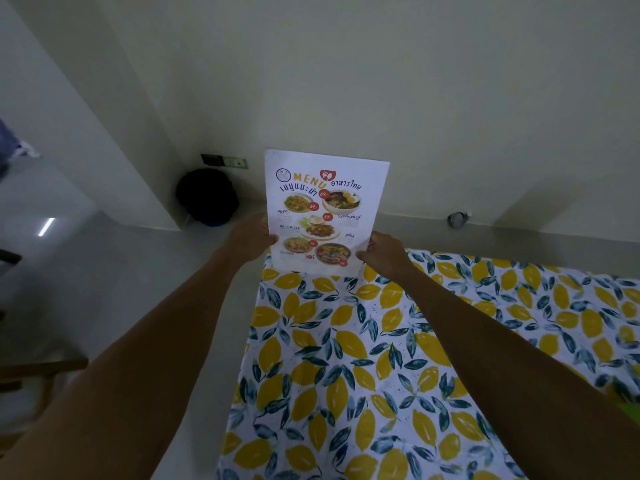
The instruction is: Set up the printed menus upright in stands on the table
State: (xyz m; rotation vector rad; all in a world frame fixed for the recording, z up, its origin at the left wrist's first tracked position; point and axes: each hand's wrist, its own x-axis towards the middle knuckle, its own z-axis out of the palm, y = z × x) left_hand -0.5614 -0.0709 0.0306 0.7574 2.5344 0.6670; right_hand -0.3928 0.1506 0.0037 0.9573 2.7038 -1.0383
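A printed menu (323,209), white with food photos and an orange "MENU" heading, stands upright at the far left corner of the table (346,358). Its bottom edge touches the lemon-patterned tablecloth. My left hand (251,239) grips the menu's lower left edge. My right hand (382,252) pinches its lower right edge. Whether a clear stand holds the sheet is not discernible.
The table's left edge drops to a grey floor (138,271). A dark bag (207,197) sits in the wall corner below a wall socket (225,161). A small round object (457,220) lies by the far wall. A wooden chair (34,379) stands at the left.
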